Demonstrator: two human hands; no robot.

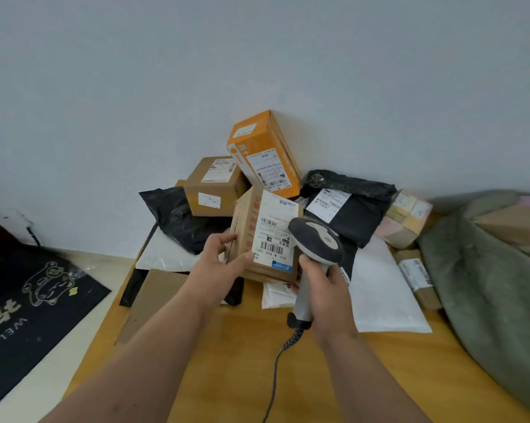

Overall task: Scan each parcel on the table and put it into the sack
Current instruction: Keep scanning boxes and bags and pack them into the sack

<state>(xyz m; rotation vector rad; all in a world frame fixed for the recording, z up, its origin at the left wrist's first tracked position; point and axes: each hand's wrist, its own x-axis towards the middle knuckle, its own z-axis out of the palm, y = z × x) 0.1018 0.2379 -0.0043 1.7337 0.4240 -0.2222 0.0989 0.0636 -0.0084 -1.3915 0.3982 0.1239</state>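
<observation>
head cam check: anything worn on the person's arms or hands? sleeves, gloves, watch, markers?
Nothing worn that shows. Both forearms are bare up to the bottom edge of the frame, with no sleeve cuff in view. The left hand and right hand have no gloves, rings, watch, wristband or tracking markers. No cables or straps are attached to either arm.

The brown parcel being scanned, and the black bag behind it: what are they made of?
The brown box with the white label, held in the left hand, looks like matte corrugated cardboard with glossy tape bands. The crumpled black bag seems thin shiny plastic film, judging by its creases and glints.
</observation>
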